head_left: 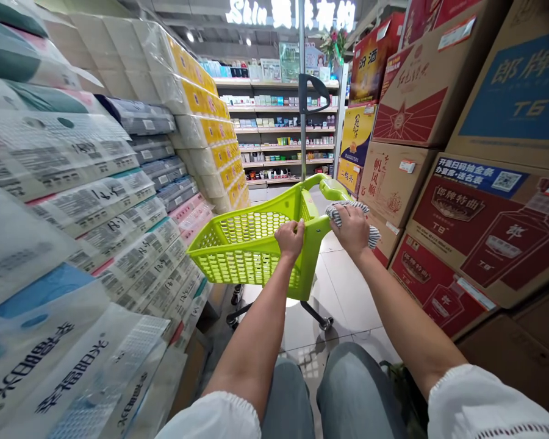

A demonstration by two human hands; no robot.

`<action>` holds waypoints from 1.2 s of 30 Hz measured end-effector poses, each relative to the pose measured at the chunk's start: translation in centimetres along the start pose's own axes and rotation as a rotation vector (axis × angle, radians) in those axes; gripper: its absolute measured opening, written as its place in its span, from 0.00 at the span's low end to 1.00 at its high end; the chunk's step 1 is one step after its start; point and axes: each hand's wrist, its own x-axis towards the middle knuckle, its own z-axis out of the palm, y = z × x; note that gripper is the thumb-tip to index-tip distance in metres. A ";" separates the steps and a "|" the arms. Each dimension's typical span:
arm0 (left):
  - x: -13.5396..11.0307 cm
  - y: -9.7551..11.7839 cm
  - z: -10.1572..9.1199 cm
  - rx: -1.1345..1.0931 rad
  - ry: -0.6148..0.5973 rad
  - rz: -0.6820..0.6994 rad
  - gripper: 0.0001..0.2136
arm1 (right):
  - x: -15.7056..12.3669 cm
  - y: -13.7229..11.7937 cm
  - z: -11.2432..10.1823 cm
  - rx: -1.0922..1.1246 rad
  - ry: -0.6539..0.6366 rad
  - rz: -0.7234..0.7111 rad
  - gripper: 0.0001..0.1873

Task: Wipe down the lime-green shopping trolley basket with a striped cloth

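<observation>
In front of me stands a lime-green shopping cart (244, 244), its perforated basket pointing left and its dark wheeled legs on the floor. My left hand (291, 238) is closed over the basket's upper rim, near the handle end. Up on the cart's handle side, my right hand (350, 228) is closed on a grey-and-white striped cloth (348, 210), pressing it against the green frame. Part of the cloth sticks out below the hand, and its middle is hidden under the fingers. No goods show inside the basket.
Stacked packaged goods (110, 225) line the left side close to the cart. Tall cardboard cartons (480, 225) rise on the right. A metal pole (302, 140) with a black handle stands behind the cart, before shelves of small products (279, 125). Pale tiles (343, 286) cover the aisle floor.
</observation>
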 end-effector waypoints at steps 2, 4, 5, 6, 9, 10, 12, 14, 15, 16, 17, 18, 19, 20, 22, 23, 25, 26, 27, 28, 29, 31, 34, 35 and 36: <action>0.2 -0.5 -0.5 -0.010 -0.036 0.000 0.20 | 0.3 -0.7 -0.7 0.018 -0.019 -0.015 0.20; 0.3 -0.8 -1.2 -0.023 -0.086 0.007 0.19 | 0.7 -1.5 -1.4 0.028 -0.049 -0.045 0.19; 0.4 -0.8 -1.6 -0.017 -0.102 0.009 0.19 | 0.9 -1.8 -1.8 0.030 -0.066 -0.059 0.19; 0.5 -0.5 -2.1 -0.003 -0.105 0.015 0.18 | 1.1 -2.0 -2.1 0.030 -0.083 -0.066 0.18; 0.9 1.6 -3.0 0.033 -0.040 0.088 0.14 | 1.5 -2.7 -2.9 0.021 -0.126 -0.044 0.18; 1.1 2.6 -3.1 0.011 -0.023 0.128 0.13 | 1.5 -2.9 -3.0 0.017 -0.133 -0.029 0.18; 1.4 4.8 -2.7 -0.030 -0.096 0.172 0.15 | 1.4 -3.1 -3.1 0.015 -0.133 -0.003 0.18; 1.7 6.6 -1.9 -0.035 -0.250 0.081 0.19 | 1.1 -3.2 -3.0 0.020 -0.117 0.010 0.17; 1.7 7.3 -1.5 -0.024 -0.283 0.026 0.19 | 1.0 -3.1 -3.0 0.023 -0.109 0.009 0.17; 1.6 7.8 -1.1 -0.016 -0.283 0.006 0.19 | 0.8 -3.0 -2.9 0.024 -0.104 -0.001 0.17; 1.4 8.1 -0.8 -0.007 -0.273 -0.003 0.19 | 0.7 -2.7 -2.9 0.022 -0.103 -0.016 0.17; 1.2 8.3 -0.6 0.001 -0.251 0.006 0.19 | 0.6 -2.4 -2.9 0.019 -0.103 -0.034 0.18; 1.0 8.5 -0.4 0.006 -0.225 0.024 0.18 | 0.6 -2.0 -2.9 0.013 -0.101 -0.047 0.18; 0.7 8.6 -0.4 0.010 -0.201 0.043 0.18 | 0.7 -1.4 -2.9 0.008 -0.097 -0.051 0.18; 0.2 8.7 -0.4 0.013 -0.157 0.067 0.19 | 1.1 0.1 -3.0 0.005 -0.079 -0.020 0.19; 0.0 8.8 -0.4 0.012 -0.139 0.073 0.20 | 1.4 1.0 -3.1 0.008 -0.066 0.016 0.19; -0.4 8.9 -0.5 0.010 -0.120 0.073 0.21 | 2.1 2.9 -3.3 0.028 -0.053 0.108 0.19; -0.5 9.0 -0.5 0.009 -0.119 0.068 0.22 | 2.3 3.7 -3.4 0.047 -0.052 0.146 0.19; -0.5 9.0 -0.6 0.010 -0.118 0.060 0.22 | 2.4 4.2 -3.5 0.070 -0.054 0.167 0.18; -0.5 8.9 -0.6 0.011 -0.120 0.053 0.21 | 2.4 4.5 -3.5 0.097 -0.056 0.165 0.18; -0.5 8.9 -0.7 0.014 -0.122 0.046 0.21 | 2.2 4.3 -3.6 0.123 -0.059 0.142 0.18; -0.4 8.8 -0.8 0.026 -0.137 0.038 0.20 | 1.4 3.0 -3.6 0.166 -0.074 0.045 0.17; -0.3 8.5 -0.9 0.052 -0.181 0.064 0.15 | -0.1 0.1 -3.6 0.167 -0.097 -0.065 0.18; -0.2 8.4 -0.9 0.059 -0.189 0.074 0.14 | -0.5 -0.6 -3.6 0.156 -0.098 -0.079 0.19; -0.3 8.4 -0.9 0.066 -0.191 0.079 0.14 | -0.8 -1.0 -3.6 0.145 -0.098 -0.093 0.19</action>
